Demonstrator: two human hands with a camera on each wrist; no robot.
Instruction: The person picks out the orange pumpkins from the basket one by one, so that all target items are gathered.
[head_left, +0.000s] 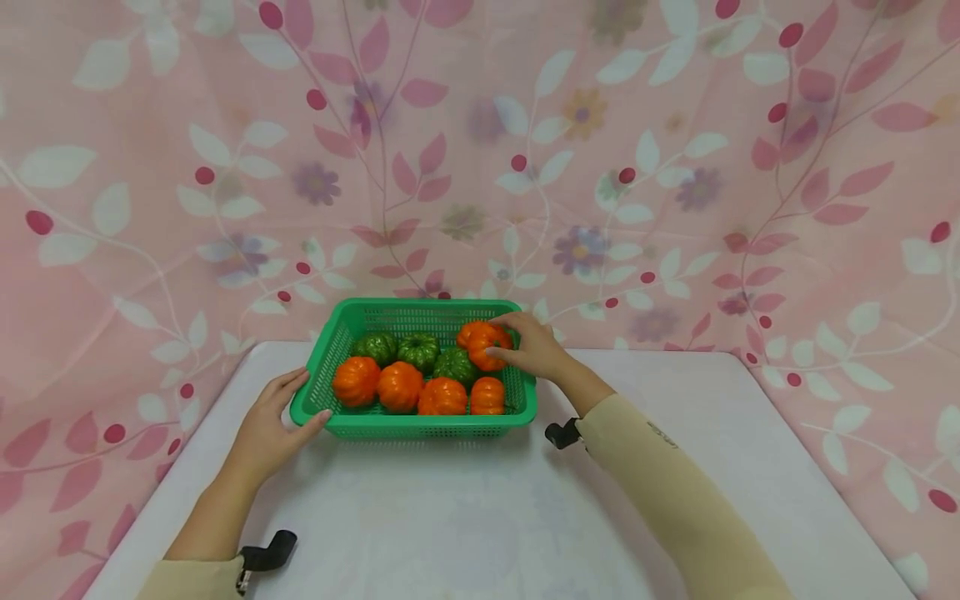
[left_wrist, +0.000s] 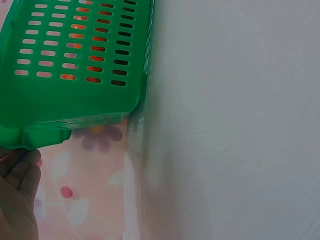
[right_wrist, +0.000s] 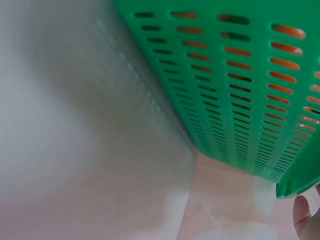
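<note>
A green slotted plastic basket (head_left: 420, 427) stands on the white table at the middle back. In it lie three green pumpkins (head_left: 417, 350) and several orange pumpkins (head_left: 399, 386). My right hand (head_left: 501, 338) reaches over the basket's right rim and grips an orange pumpkin (head_left: 477, 337) at the back right. My left hand (head_left: 303, 398) rests against the basket's front left corner, thumb on the front rim, fingers straight along the left side. The left wrist view shows the basket wall (left_wrist: 75, 50) with my left hand (left_wrist: 20, 190) under its corner. The right wrist view shows the basket wall (right_wrist: 240, 75) and a fingertip (right_wrist: 305, 220).
The white table (head_left: 465, 517) spreads out in front of the basket. A pink cloth (head_left: 675, 167) printed with leaves and flowers hangs behind and down both sides. Black camera mounts sit on the right wrist (head_left: 562, 433) and the left wrist (head_left: 270, 550).
</note>
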